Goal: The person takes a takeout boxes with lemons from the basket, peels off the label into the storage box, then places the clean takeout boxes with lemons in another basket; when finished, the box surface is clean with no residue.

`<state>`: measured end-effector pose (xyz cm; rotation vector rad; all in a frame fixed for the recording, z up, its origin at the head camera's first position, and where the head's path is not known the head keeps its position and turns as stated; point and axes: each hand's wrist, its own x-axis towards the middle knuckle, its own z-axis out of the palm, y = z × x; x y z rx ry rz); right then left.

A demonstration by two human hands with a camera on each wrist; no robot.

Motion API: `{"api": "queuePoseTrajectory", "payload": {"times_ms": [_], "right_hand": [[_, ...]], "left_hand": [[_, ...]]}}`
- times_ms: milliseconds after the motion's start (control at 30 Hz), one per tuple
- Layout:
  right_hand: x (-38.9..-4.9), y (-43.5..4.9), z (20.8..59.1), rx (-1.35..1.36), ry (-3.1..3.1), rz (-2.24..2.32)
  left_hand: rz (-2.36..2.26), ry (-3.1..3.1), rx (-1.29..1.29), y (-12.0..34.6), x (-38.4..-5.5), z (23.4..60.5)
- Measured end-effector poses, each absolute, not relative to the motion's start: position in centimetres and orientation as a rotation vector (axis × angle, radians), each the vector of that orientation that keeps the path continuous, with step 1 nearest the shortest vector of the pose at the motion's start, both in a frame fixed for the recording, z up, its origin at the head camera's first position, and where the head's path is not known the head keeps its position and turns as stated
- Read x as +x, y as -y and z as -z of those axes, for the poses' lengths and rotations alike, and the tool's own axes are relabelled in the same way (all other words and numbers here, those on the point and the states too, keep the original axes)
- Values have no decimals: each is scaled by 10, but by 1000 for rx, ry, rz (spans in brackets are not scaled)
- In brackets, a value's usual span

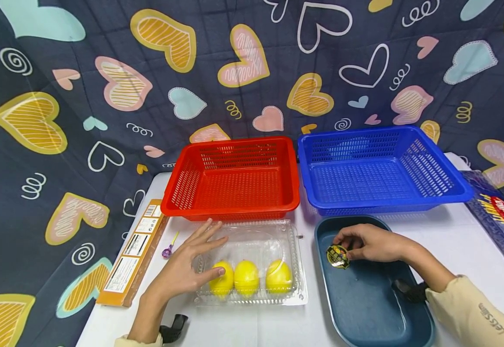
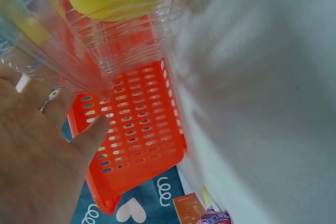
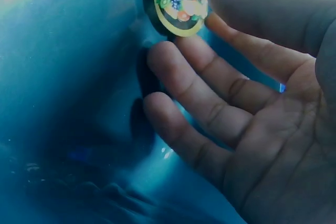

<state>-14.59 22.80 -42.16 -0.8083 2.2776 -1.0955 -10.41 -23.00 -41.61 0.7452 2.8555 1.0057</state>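
Note:
My right hand (image 1: 371,243) pinches a round black-and-gold fruit sticker (image 1: 337,256) between thumb and index finger, over a dark teal tray (image 1: 360,308). Its other fingers are loosely bent in the right wrist view. A clear plastic clamshell box (image 1: 252,236) lies closed on the table, with three yellow egg-shaped pieces (image 1: 246,277) showing a seam inside. Fingers spread, my left hand (image 1: 187,265) is at the box's left side, thumb over its lid; whether it touches the plastic I cannot tell.
Behind the box stands a red basket (image 1: 230,212), with a blue basket (image 1: 386,205) to its right. A long orange carton (image 1: 132,255) and a purple-wrapped lollipop (image 1: 167,251) lie at left. A dark blue printed pack (image 1: 501,217) lies at far right.

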Motion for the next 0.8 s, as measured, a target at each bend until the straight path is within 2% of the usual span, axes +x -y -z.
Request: {"api": "queuePoseTrajectory", "payload": {"times_ms": [467, 800], "right_hand": [[-145, -232, 418, -802, -2372, 1011], [-145, -240, 406, -841, -2383, 1159]], "left_hand": [[-1018, -2856, 753, 230, -104, 416], [-1039, -2852, 750, 230, -102, 417]]}}
